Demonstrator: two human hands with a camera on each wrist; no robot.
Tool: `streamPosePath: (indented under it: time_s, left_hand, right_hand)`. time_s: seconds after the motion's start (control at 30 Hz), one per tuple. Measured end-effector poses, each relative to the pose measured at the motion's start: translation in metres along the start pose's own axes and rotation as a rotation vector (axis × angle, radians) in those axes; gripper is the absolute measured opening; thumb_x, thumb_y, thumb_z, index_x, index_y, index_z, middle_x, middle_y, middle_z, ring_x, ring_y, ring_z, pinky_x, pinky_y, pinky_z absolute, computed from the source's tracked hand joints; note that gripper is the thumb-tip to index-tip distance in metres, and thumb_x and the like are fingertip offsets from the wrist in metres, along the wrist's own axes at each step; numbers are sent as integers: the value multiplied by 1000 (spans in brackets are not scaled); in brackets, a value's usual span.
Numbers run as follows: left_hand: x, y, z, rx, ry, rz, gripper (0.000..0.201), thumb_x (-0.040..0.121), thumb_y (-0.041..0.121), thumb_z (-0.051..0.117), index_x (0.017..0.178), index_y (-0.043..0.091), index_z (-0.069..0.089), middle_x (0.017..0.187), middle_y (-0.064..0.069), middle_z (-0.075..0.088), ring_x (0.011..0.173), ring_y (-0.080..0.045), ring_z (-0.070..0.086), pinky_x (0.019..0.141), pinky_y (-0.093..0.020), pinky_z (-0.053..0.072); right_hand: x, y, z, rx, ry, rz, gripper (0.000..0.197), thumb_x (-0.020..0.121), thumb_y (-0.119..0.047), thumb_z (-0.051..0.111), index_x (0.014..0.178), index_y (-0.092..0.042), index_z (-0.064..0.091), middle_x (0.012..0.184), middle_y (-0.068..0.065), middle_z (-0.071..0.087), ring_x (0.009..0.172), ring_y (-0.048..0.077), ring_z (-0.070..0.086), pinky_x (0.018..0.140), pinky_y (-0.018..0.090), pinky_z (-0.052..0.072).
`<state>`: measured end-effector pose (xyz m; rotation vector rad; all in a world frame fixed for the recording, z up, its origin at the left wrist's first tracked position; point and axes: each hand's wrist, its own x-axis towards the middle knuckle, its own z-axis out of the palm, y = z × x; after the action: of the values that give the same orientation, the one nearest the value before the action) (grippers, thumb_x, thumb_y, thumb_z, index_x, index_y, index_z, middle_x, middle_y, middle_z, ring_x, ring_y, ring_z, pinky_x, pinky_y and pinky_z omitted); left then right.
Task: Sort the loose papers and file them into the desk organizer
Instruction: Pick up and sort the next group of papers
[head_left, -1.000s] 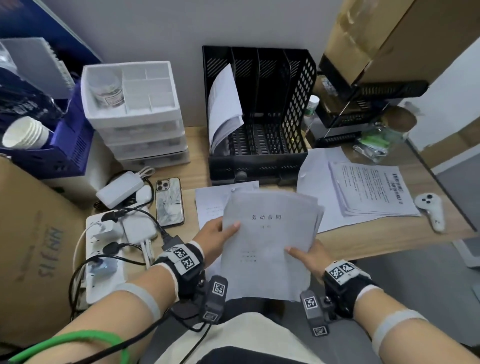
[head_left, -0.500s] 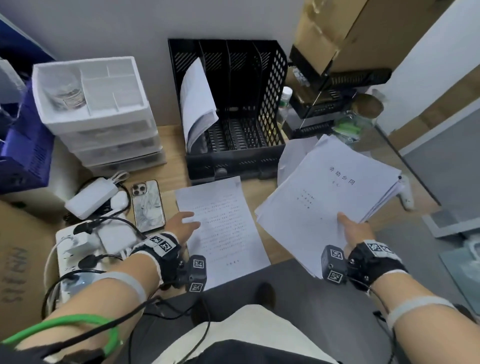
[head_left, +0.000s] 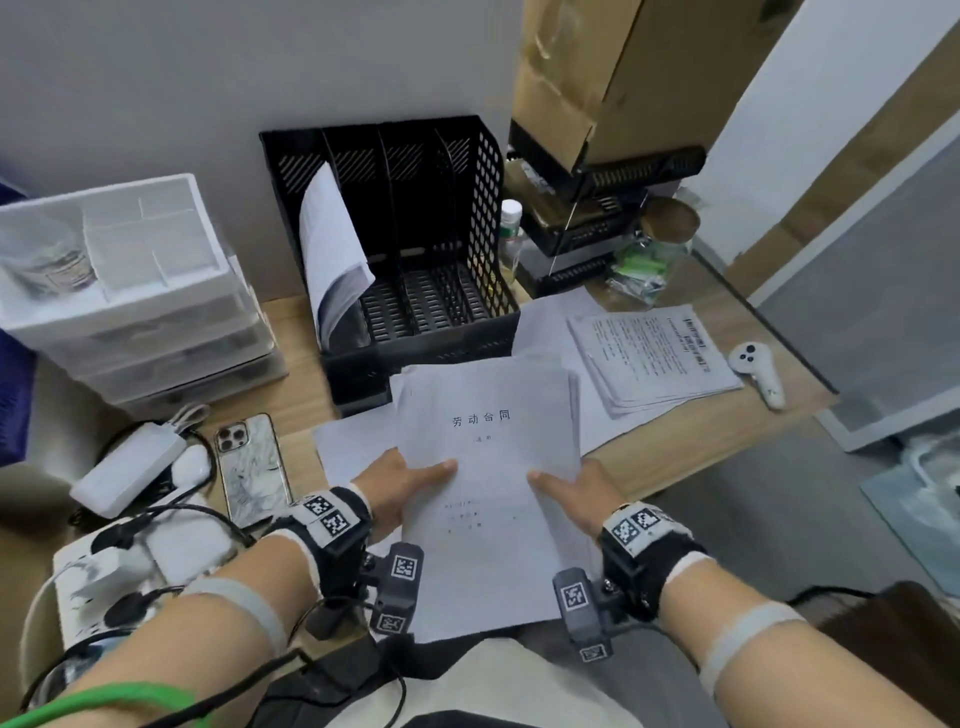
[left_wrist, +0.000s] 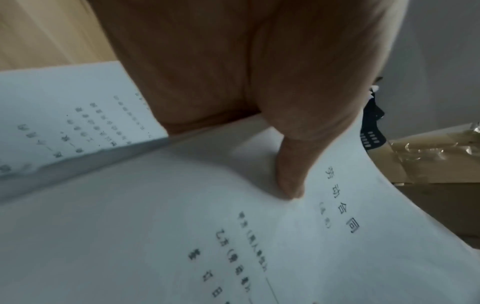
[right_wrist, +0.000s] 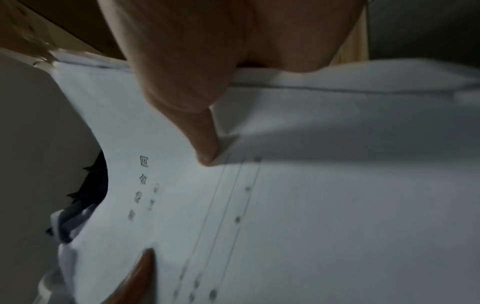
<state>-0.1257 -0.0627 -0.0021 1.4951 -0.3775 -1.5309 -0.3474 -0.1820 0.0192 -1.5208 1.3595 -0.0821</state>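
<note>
- Holding a stack of papers (head_left: 488, 499) between them, both hands sit at the near edge of the table (head_left: 291, 400).
- The left hand (head_left: 400, 488) grips the stack's left edge, thumb flat on the top sheet; the left wrist view shows the thumb pressing just beside the printed heading, with the other fingers hidden under the sheets.
- The right hand (head_left: 576, 499) grips the right edge the same way, thumb on top and pointing left; its other fingers are under the stack and cannot be seen.
- The stack's top sheet faces up, with a heading line and a few short lines of print lower down; its near end hangs over the person's lap.
- A single printed sheet (head_left: 348, 447) lies flat on the table, partly under the stack's left side.
- The black mesh desk organizer (head_left: 483, 208) stands at the far side of the table against the wall, just beyond the stack; its leftmost slot holds curled papers (head_left: 332, 249), the other slots show only mesh.
- A second pile of printed papers (head_left: 649, 353) lies on the table to the right of the organizer.
- A white controller (head_left: 756, 371) lies at the right edge, just beside that pile.
- A phone (head_left: 252, 467) lies face down left of the single sheet.
- White plastic drawers (head_left: 130, 291) stand far left.
</note>
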Motion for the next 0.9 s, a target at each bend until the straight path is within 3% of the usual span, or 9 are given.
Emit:
streamPosePath:
  time_s: [0.07, 0.17, 0.23, 0.37, 0.53, 0.6, 0.7, 0.8, 0.9]
  left_hand:
    - [12, -4, -5, 71, 120, 14, 38, 85, 20, 76, 118, 3, 68, 106, -16, 78, 99, -38, 74, 93, -55, 56]
    - [31, -2, -15, 168, 310, 24, 53, 71, 40, 80, 111, 8, 71, 100, -12, 79, 93, -36, 74, 91, -53, 58]
    - [39, 2, -18, 154, 399, 33, 49, 75, 37, 77, 113, 7, 70, 101, -13, 78, 93, -36, 74, 91, -53, 57]
    - [57, 13, -11, 179, 495, 51, 53, 70, 41, 75, 111, 7, 70, 102, -13, 76, 94, -36, 73, 91, -52, 57]
    - [74, 14, 0, 164, 586, 24, 43, 84, 29, 76, 116, 2, 67, 102, -15, 75, 93, -37, 72, 86, -47, 58]
    - [80, 11, 4, 153, 614, 10, 44, 83, 28, 77, 116, 0, 68, 101, -15, 76, 92, -37, 72, 83, -43, 58]
    - [80, 8, 9, 171, 651, -16, 47, 76, 34, 78, 111, 4, 70, 100, -15, 76, 92, -36, 73, 88, -49, 59]
    - [76, 8, 14, 157, 700, -55, 41, 78, 33, 78, 106, 6, 69, 102, -16, 75, 93, -37, 72, 90, -51, 58]
    - [72, 9, 11, 168, 749, -81, 25, 87, 23, 75, 103, 7, 66, 104, -20, 73, 95, -37, 70, 90, -49, 57]
  right_hand:
    - [11, 6, -7, 10, -13, -46, 22, 88, -32, 69, 101, -14, 67, 91, -4, 67, 90, 16, 64, 78, 23, 47]
    - [45, 26, -32, 65, 32, 12, 12, 86, -22, 71, 95, -14, 70, 84, 1, 67, 84, 23, 64, 75, 32, 55]
    - [71, 41, -54, -51, 92, 69, 23, 79, -22, 71, 102, -18, 67, 91, 2, 64, 84, 23, 62, 86, 37, 55]
    - [121, 50, -93, -294, 253, 140, 49, 76, -19, 70, 121, -14, 55, 121, 14, 51, 107, 31, 57, 93, 33, 46]
    - [173, 41, -113, -527, 257, 53, 70, 73, -35, 74, 134, -16, 45, 134, 16, 43, 124, 35, 44, 100, 37, 41]
    - [192, 36, -117, -625, 231, 26, 72, 73, -43, 74, 133, -17, 44, 135, 12, 43, 125, 33, 42, 98, 40, 42]
    - [211, 27, -119, -763, 194, 19, 72, 73, -50, 71, 129, -15, 43, 133, 11, 42, 124, 33, 41, 93, 45, 48]
    - [222, 26, -119, -830, 130, 37, 51, 81, -32, 61, 126, -14, 43, 135, 14, 37, 125, 34, 36, 92, 45, 49]
    - [219, 22, -116, -846, 160, 40, 54, 82, -22, 59, 130, -12, 37, 134, 15, 37, 125, 32, 37, 93, 44, 45]
